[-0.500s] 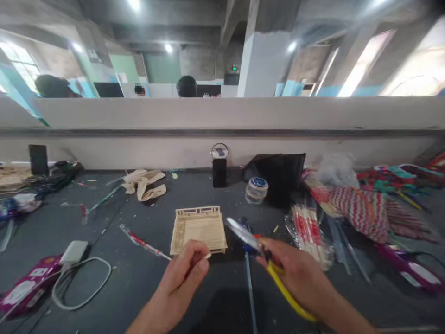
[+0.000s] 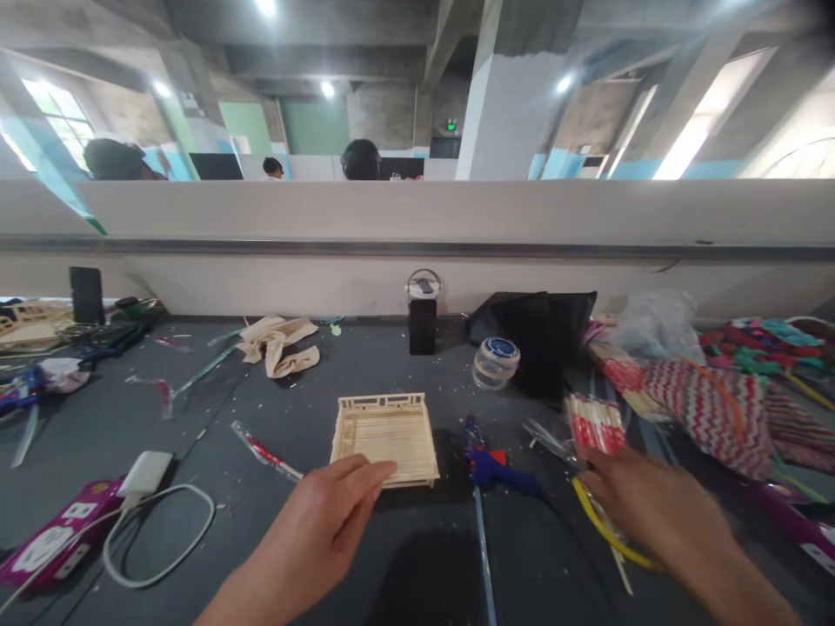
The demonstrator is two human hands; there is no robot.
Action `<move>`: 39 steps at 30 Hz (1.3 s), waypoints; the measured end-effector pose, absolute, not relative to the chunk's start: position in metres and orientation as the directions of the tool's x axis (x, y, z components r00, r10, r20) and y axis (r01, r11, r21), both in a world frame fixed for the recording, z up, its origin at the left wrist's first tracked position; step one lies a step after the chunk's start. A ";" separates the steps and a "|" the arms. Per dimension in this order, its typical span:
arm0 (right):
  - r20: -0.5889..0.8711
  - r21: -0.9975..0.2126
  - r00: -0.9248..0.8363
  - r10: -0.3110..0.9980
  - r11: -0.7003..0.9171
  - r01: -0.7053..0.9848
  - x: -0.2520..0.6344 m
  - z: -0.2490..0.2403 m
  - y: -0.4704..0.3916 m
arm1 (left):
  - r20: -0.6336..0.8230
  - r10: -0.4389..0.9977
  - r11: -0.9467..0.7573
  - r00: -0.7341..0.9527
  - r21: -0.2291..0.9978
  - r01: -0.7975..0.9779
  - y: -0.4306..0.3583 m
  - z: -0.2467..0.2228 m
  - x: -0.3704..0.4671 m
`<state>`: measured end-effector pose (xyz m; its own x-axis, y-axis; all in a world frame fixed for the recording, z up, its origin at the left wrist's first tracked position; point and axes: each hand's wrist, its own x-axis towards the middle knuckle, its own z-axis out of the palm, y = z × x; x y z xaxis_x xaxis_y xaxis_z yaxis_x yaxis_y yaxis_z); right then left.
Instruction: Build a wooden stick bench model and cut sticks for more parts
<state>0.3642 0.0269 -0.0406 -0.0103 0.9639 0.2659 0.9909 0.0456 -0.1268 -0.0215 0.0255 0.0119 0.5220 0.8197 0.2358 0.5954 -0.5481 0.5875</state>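
My left hand [image 2: 326, 513] is closed in a pinch over the near edge of a small tray-like frame [image 2: 384, 439] built of thin wooden sticks, with a railing along its far side. The short piece of wooden stick in its fingertips is almost wholly hidden. On the right, my right hand [image 2: 645, 496], slightly blurred, is closed on yellow-handled scissors [image 2: 613, 532]. Their metal blades [image 2: 551, 440] point left, beside a plastic pack of sticks with red wrapping [image 2: 597, 422]. A blue glue gun [image 2: 499, 471] lies between the hands.
Behind the frame stand a black phone [image 2: 423, 327] and a clear jar with a blue lid [image 2: 496, 363]. Crumpled beige paper [image 2: 280, 343] lies back left. A purple power strip [image 2: 58, 530] with a white charger [image 2: 147, 474] occupies the left. Knitted striped cloth [image 2: 711, 417] sits right.
My right hand has carried the scissors rightward and down to the pack of sticks, uncovering the glue gun. My left hand stays pinched near the frame, turned more palm-down. The view has shifted slightly.
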 end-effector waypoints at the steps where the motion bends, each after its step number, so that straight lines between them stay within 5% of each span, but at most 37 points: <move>1: 0.303 -0.170 -0.088 0.949 0.145 0.975 0.343 -0.029 0.027 | 0.220 0.823 -0.541 0.524 0.587 0.602 0.026 0.013 -0.016; 5: 0.362 -0.439 -0.425 0.829 0.554 0.707 0.256 0.010 0.030 | 0.160 0.844 -0.487 0.512 0.627 0.608 0.034 0.016 0.006; 9: 0.474 -0.394 -0.519 0.712 0.698 0.598 0.213 0.025 0.046 | 0.177 0.845 -0.475 0.505 0.684 0.554 0.048 0.023 0.013; 14: 0.460 -0.297 -0.547 0.699 0.702 0.647 0.208 0.022 0.082 | 0.195 0.842 -0.471 0.503 0.721 0.508 0.080 0.022 -0.003; 21: 0.448 -0.423 -0.361 0.818 0.550 0.720 0.197 -0.003 0.134 | 0.356 0.875 -0.483 0.327 0.680 0.552 0.140 0.003 -0.053; 30: 0.388 -0.504 -0.352 0.852 0.516 0.693 0.194 -0.016 0.147 | 0.078 0.926 -0.301 0.370 0.743 0.597 0.149 -0.026 -0.075; 39: 0.358 -0.449 -0.385 0.851 0.518 0.728 0.197 -0.010 0.138 | 0.143 0.926 -0.332 0.349 0.751 0.571 0.145 -0.030 -0.057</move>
<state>0.1968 0.1377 -0.0101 -0.3851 0.8507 0.3577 0.7278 0.5183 -0.4491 -0.0573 0.1447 -0.0301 0.3494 0.9260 0.1432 0.5708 -0.3315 0.7512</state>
